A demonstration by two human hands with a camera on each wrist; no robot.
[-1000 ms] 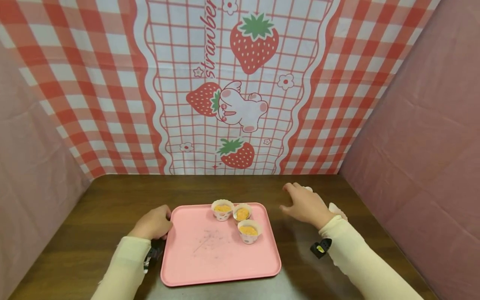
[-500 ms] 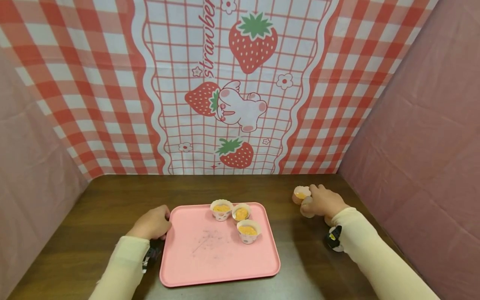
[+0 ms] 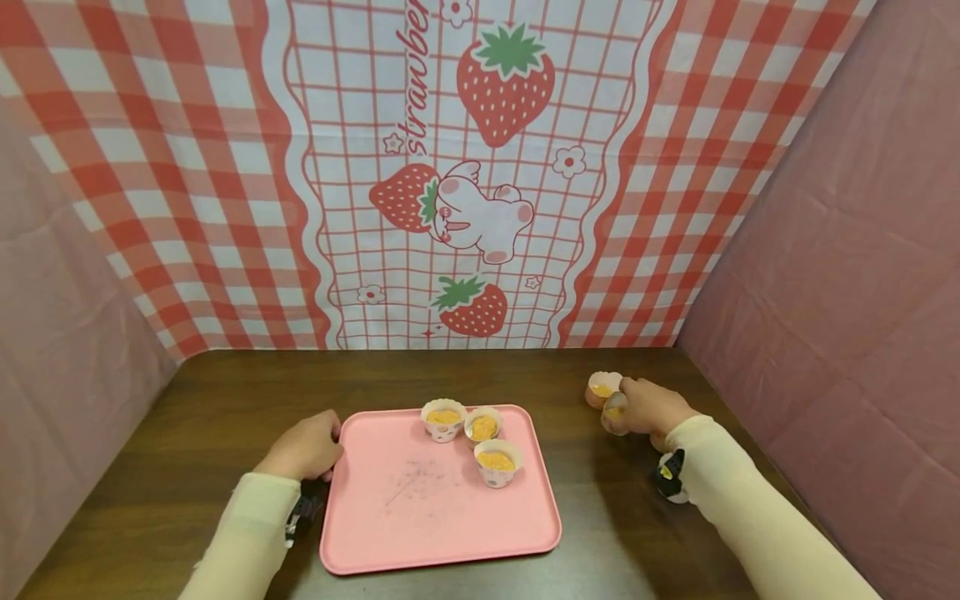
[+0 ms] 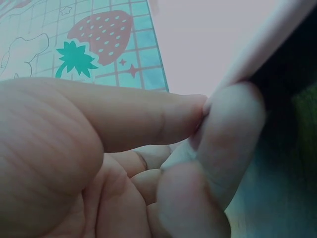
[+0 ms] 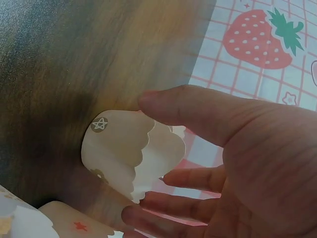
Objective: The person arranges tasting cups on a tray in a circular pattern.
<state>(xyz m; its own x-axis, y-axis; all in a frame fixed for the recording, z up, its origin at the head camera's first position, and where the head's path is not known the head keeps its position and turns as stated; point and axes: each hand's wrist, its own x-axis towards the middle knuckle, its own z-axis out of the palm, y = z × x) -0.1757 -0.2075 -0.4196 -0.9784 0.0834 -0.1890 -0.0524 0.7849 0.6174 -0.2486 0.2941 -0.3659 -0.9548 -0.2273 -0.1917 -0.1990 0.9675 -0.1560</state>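
My left hand [image 3: 306, 447] pinches the left rim of a pink tray [image 3: 405, 533]; in the left wrist view, thumb and finger [image 4: 233, 124] meet on its edge. Far right on the table, my right hand [image 3: 654, 408] has thumb and fingers around the rim of a pale paper baking cup [image 3: 613, 419] with yellow-orange filling. The right wrist view shows this cup [image 5: 114, 153] with a star mark, the thumb [image 5: 158, 105] at one side of its rim and fingertips at the other. Three similar filled cups [image 3: 497, 462] stand together at the tray's right back.
Another filled cup [image 3: 602, 389] stands just behind the held one. More cups are near the right wrist, one [image 3: 672, 483] partly hidden by the wrist camera. A strawberry-print cloth [image 3: 480, 250] hangs behind the dark wooden table [image 3: 225, 383], with pink cloth at both sides.
My right hand has moved rightward from beside the tray to the cups on the right and closed its fingers around one rim. The left hand and tray stay where they were.
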